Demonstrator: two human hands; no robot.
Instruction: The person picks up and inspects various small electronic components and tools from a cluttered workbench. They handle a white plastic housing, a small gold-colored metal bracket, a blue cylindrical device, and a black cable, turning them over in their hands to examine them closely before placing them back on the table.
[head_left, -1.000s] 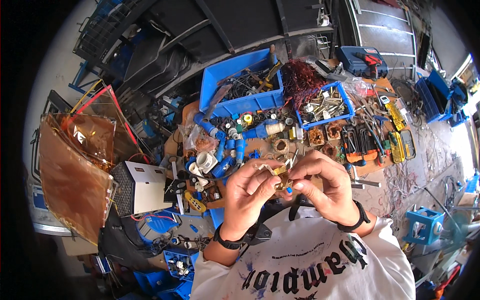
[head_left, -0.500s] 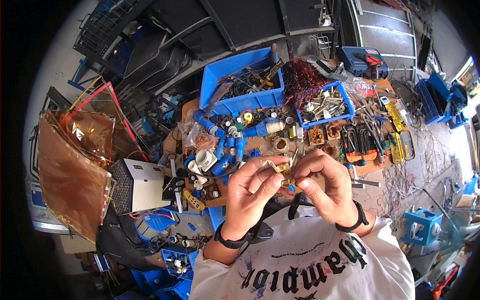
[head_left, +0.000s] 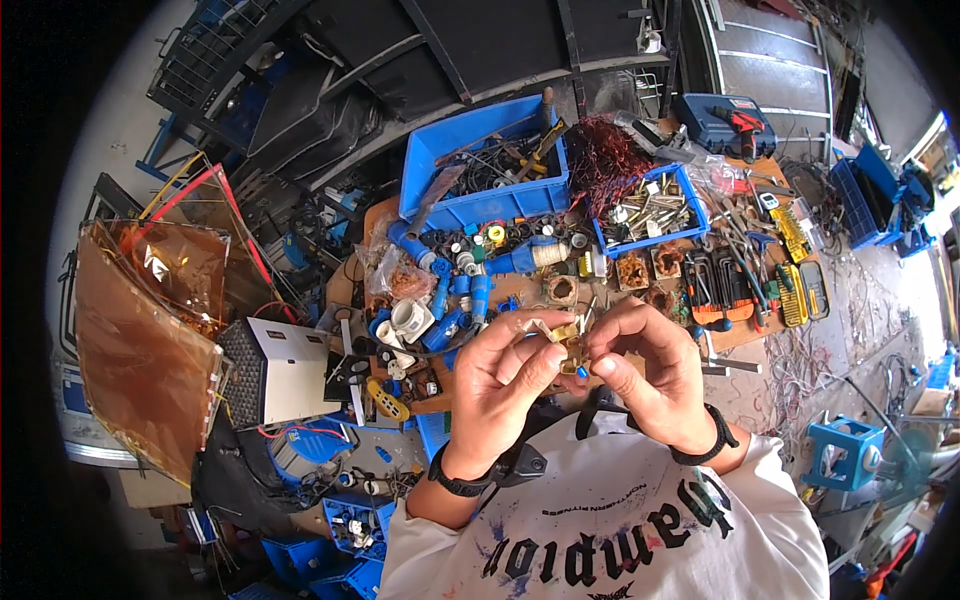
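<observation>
Both hands (head_left: 575,375) pinch a small brass part (head_left: 566,343) above blue bins (head_left: 480,205).

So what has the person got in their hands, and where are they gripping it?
A small brass-coloured metal part, pinched between the fingertips of the left hand and right hand, one at each side.

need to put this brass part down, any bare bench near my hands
Little. One bare wood strip lies between the blue fittings and the copper coils, just beyond the left hand and right hand holding the brass part. Elsewhere bins, pliers and loose parts crowd it.
</observation>
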